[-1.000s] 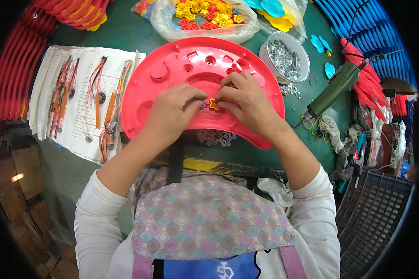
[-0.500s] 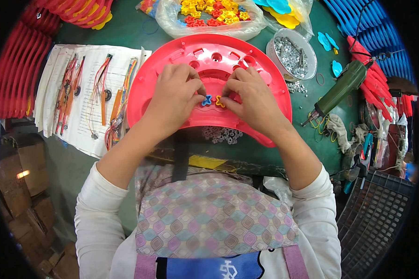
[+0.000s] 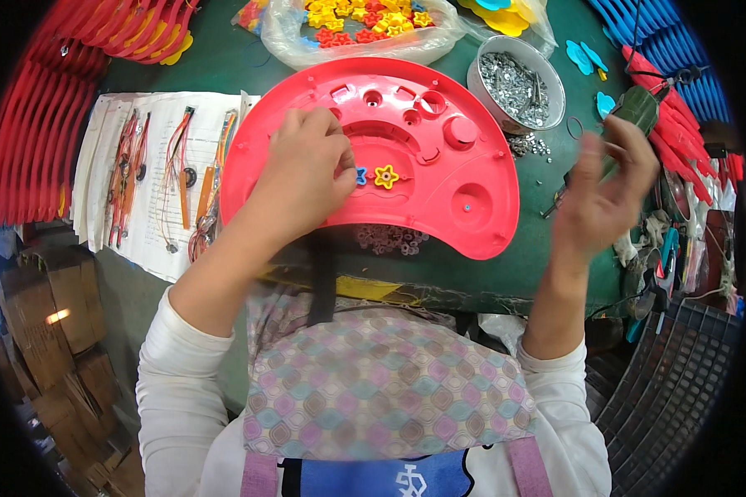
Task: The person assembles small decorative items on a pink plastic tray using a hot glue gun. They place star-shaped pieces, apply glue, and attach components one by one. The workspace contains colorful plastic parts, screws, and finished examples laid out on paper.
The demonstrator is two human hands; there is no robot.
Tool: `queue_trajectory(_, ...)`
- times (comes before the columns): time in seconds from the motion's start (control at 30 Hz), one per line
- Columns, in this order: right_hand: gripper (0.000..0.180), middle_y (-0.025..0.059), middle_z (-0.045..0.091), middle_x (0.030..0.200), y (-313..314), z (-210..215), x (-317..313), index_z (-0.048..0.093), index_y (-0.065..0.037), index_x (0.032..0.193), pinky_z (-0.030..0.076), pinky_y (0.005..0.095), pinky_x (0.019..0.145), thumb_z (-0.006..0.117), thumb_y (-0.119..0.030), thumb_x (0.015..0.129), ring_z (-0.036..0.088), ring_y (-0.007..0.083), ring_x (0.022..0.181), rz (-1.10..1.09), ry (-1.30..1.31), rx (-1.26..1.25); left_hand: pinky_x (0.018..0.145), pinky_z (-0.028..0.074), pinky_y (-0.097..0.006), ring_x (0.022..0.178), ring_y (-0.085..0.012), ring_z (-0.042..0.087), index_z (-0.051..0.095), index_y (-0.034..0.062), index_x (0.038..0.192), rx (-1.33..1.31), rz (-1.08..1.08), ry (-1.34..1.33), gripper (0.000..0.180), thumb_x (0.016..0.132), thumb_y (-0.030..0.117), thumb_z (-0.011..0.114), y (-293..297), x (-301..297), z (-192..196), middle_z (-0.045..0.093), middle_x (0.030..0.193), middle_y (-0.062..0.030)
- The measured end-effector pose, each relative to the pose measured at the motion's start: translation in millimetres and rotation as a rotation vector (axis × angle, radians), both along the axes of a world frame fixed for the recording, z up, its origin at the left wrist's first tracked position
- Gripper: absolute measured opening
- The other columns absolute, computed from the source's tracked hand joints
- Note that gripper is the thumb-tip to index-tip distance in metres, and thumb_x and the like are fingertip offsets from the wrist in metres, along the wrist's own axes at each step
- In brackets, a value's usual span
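A crescent-shaped red plastic shell (image 3: 439,211) lies on the green table, its hollow side with posts and recesses facing up. My left hand (image 3: 311,166) rests over its left half, fingers closed against a small blue star piece (image 3: 360,176) and partly covering it. Beside that piece a yellow star piece (image 3: 386,176) sits in the shell, untouched. My right hand (image 3: 609,195) is raised to the right of the shell, thumb and fingers apart and nothing visible in them. It covers much of a dark green electric screwdriver (image 3: 637,108).
Behind the shell are a clear bag (image 3: 290,45) of star pieces and a white tub (image 3: 560,99) of screws. Wired parts lie on paper sheets (image 3: 159,224) at left. Red (image 3: 25,141) and blue racks (image 3: 688,83) of parts flank the table. Metal pieces (image 3: 389,238) lie at the near edge.
My right hand has left the yellow star piece and moved right to the screwdriver, its fingers opening. My left hand stays at the blue star piece. The whole view has shifted slightly.
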State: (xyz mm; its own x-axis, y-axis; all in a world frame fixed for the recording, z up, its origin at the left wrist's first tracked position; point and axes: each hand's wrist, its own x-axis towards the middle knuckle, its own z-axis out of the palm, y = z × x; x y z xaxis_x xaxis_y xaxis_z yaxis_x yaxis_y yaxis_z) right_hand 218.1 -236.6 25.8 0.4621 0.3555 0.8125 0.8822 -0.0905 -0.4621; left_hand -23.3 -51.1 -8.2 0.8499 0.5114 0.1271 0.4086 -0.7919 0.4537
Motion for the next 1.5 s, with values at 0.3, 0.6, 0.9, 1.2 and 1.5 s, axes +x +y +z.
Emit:
queue_trajectory(0.3, 0.043, 0.0127, 0.068, 0.099, -30.9, -45.1, 88.8, 0.051, 0.001, 0.124, 0.056, 0.0309, 0.062, 0.058, -0.038, 0.106, 0.068, 0.0177, 0.072, 0.120, 0.867, 0.093, 0.094, 0.047, -0.047, 0.111, -0.0339, 0.052, 0.071, 0.0058, 0.086, 0.023, -0.011, 0.129, 0.010, 0.081, 0.011, 0.076, 2.2, 6.6, 13.7, 0.058, 0.109, -0.0120)
queue_trajectory(0.6, 0.076, 0.0075, 0.060, 0.088, -38.5, 23.8, 46.5, 0.052, 0.001, 0.136, 0.054, 0.0362, 0.070, 0.062, -0.063, 0.095, 0.056, 0.0182, 0.075, 1.082, 1.156, 0.483, 0.084, 0.050, -0.042, 0.097, -0.0329, 0.059, 0.063, 0.0059, 0.099, -0.344, -0.148, -0.028, 0.018, 0.084, 0.010, 0.073, -28.0, -27.5, 25.1, 0.059, 0.097, -0.0122)
queue_trajectory(0.9, 0.109, 0.0098, 0.059, 0.079, -7.9, -19.5, -74.7, 0.043, 0.000, 0.139, 0.055, 0.0397, 0.070, 0.055, -0.089, 0.078, 0.060, 0.0236, 0.072, 1.245, 0.958, 0.326, 0.078, 0.049, -0.042, 0.090, -0.0301, 0.059, 0.062, 0.0064, 0.096, 0.185, -0.102, -0.311, 0.017, 0.082, 0.006, 0.072, -61.7, -17.1, -9.5, 0.058, 0.093, -0.0096)
queue_trajectory(1.2, 0.117, 0.0142, 0.063, 0.078, 5.8, -36.0, -109.2, 0.043, 0.004, 0.132, 0.057, 0.0405, 0.070, 0.045, -0.097, 0.074, 0.064, 0.0257, 0.070, 0.860, 0.933, 0.078, 0.079, 0.048, -0.042, 0.091, -0.0315, 0.057, 0.061, 0.0045, 0.094, 0.061, -0.076, -0.359, 0.019, 0.078, 0.000, 0.071, -63.7, -24.6, -15.1, 0.059, 0.094, -0.0093)
queue_trajectory(1.5, 0.116, 0.0109, 0.060, 0.079, -2.6, -21.1, -88.2, 0.043, -0.004, 0.139, 0.055, 0.0399, 0.068, 0.039, -0.100, 0.075, 0.061, 0.0258, 0.071, 1.118, 0.862, 0.391, 0.085, 0.045, -0.040, 0.096, -0.0284, 0.053, 0.073, 0.0087, 0.094, -0.033, -0.123, -0.321, 0.023, 0.073, 0.009, 0.083, -76.1, -22.2, 0.2, 0.059, 0.096, -0.0056)
